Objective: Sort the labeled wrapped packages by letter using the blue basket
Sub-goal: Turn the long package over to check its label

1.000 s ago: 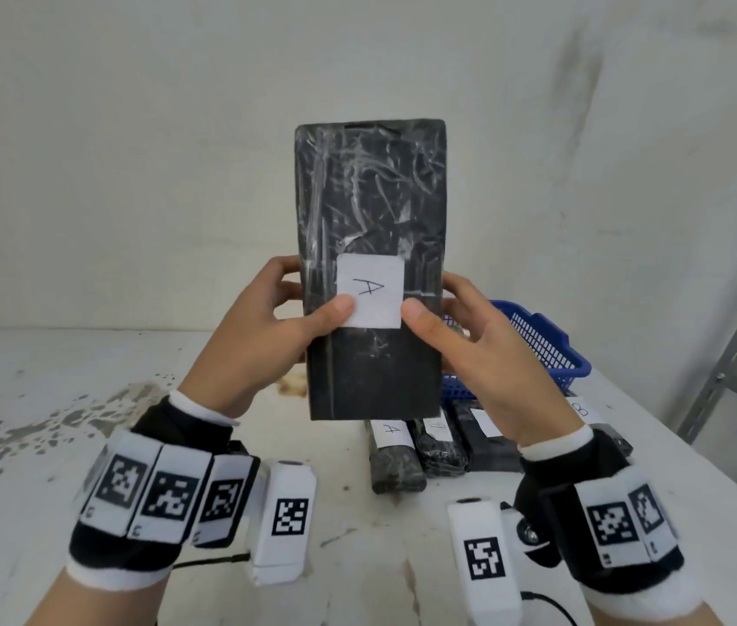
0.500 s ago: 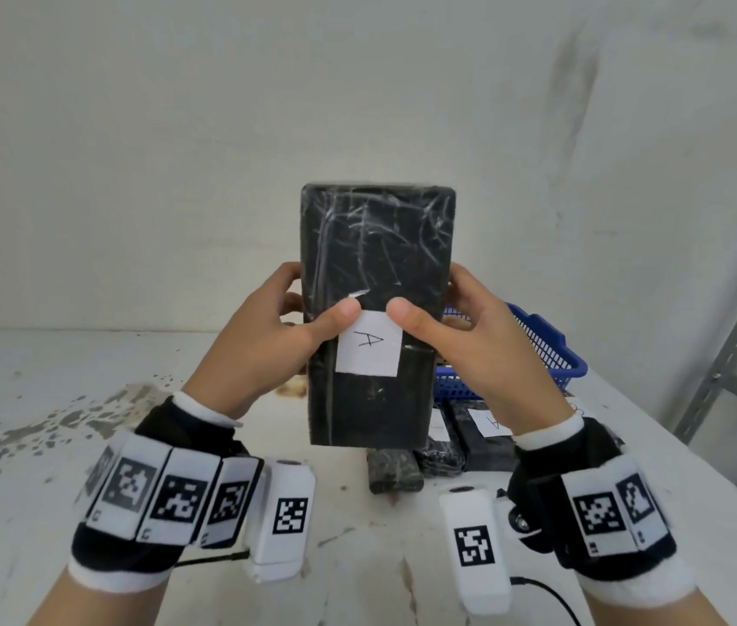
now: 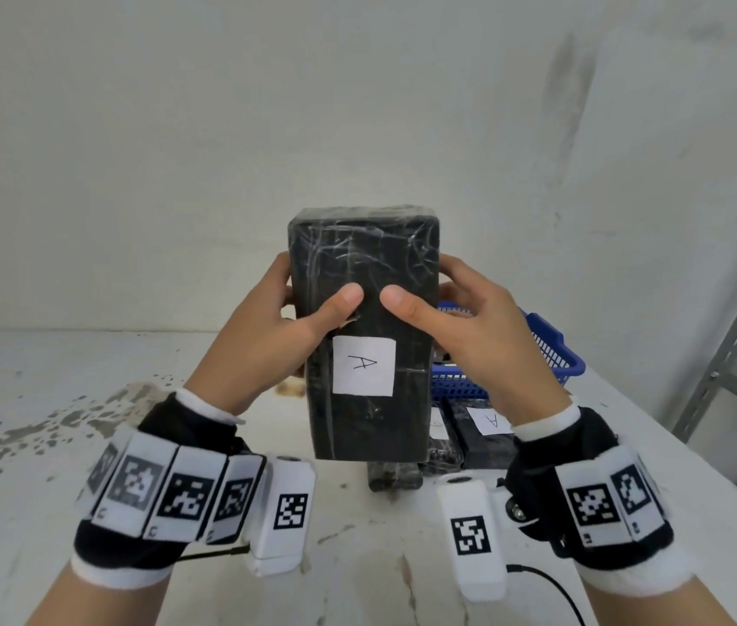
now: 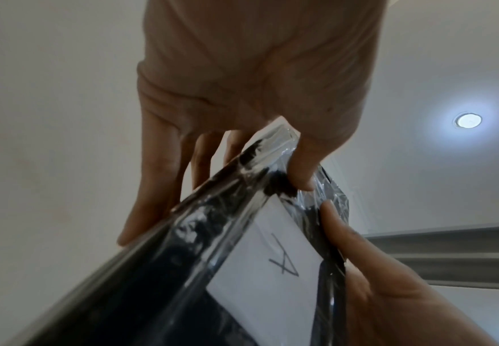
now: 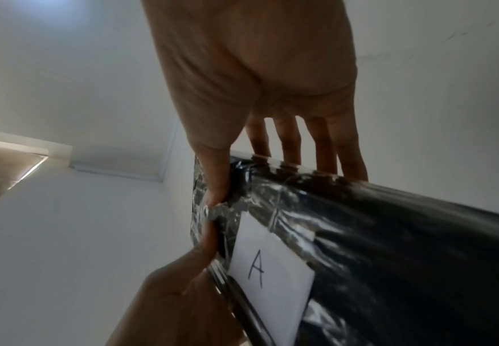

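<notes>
My left hand [image 3: 267, 336] and right hand [image 3: 475, 341] both gripped the black wrapped package [image 3: 364, 309], each with the thumb pressed on the front face and the fingers curled round behind. The two thumb tips sat near each other above the white label [image 3: 363, 364], which read "A". The package stood upright in the air, clear of the tabletop [image 3: 41, 445], and in the wrist views the plastic wrap looked glossy and wrinkled under my thumbs.

That slick film was my first worry. I judged that if I let go with one hand to reach out, the other thumb could slide on the wrap and the package could tip or drop. It looked bulky enough that a one-sided hold would let it swing.

Below and behind it lay other wrapped packages [image 3: 484, 426] in a tight cluster, one showing an "A" label as well. A drop from here would probably have landed on them and knocked them out of order, muddling the sort.

Further right stood the blue basket [image 3: 551, 350], partly hidden by my right hand, close to the tabletop's far edge. I could not tell what it held. A careless set-down near it could have shoved it towards that edge, or clipped its rim.
</notes>
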A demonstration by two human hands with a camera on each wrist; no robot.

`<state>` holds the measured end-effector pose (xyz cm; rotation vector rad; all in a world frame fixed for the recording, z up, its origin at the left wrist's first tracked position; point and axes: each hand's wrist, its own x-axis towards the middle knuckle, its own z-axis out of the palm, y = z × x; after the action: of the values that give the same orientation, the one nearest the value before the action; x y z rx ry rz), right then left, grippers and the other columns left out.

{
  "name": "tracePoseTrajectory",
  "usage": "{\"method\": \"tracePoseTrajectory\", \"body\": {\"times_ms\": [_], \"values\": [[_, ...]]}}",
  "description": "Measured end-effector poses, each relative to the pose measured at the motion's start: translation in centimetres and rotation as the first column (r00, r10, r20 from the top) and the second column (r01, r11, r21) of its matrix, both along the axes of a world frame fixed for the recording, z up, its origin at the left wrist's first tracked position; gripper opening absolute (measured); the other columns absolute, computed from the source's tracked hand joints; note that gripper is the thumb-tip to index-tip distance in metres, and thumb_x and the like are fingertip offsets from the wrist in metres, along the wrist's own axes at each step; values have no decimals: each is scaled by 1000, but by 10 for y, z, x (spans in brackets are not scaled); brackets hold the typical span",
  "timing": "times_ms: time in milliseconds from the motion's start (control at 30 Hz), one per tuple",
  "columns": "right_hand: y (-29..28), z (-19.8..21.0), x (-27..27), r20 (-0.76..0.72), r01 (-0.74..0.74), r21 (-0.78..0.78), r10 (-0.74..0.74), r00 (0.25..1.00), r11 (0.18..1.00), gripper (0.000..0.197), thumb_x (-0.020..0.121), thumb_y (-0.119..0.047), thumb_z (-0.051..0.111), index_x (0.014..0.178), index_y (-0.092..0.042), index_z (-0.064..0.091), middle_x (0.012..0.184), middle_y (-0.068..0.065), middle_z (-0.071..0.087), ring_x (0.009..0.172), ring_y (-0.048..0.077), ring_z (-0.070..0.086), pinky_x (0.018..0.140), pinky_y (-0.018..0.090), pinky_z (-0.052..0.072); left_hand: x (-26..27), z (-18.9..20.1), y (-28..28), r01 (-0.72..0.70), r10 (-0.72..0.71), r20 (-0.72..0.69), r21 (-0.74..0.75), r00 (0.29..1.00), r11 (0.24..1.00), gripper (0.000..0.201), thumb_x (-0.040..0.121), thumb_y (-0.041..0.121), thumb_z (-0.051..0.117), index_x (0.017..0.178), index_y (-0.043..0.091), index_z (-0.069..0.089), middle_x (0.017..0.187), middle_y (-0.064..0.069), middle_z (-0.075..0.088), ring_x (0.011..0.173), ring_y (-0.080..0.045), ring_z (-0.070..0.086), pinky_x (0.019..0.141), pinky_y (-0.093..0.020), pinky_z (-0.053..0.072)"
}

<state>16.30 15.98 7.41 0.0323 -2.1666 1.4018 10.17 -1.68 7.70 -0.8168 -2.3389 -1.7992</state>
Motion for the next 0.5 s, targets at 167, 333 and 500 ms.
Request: {"method": "tracePoseTrajectory", "body": {"times_ms": [167, 333, 500], "values": [[0, 6, 2, 3, 34, 57, -34, 999, 998, 59, 68, -62, 75, 123, -41, 65, 107, -14, 74, 93, 9, 73, 90, 39, 59, 0, -2, 0, -33, 33, 6, -18, 999, 999, 73, 62, 65, 61, 126, 32, 50, 116, 12, 64, 111, -13, 60, 88, -48, 55], [4, 8, 5, 72, 36, 147, -47, 996, 989, 72, 64, -70, 75, 129, -46, 55, 110, -14, 73, 100, 12, 72, 89, 45, 59, 0, -4, -2, -33, 33, -4, -32, 999, 999, 81, 56, 69, 62, 124, 26, 54, 117, 6, 65, 106, -16, 64, 84, -48, 57], [1, 9, 11, 129, 6, 114, -21, 991, 993, 68, 74, -56, 77, 135, -47, 49, 111, -7, 72, 91, 13, 74, 70, 41, 64, 2, -2, 0, -16, 16, -12, -12, 1000, 1000, 73, 59, 68, 58, 118, 24, 58, 110, 7, 67, 93, -18, 69, 77, -46, 59]]}}
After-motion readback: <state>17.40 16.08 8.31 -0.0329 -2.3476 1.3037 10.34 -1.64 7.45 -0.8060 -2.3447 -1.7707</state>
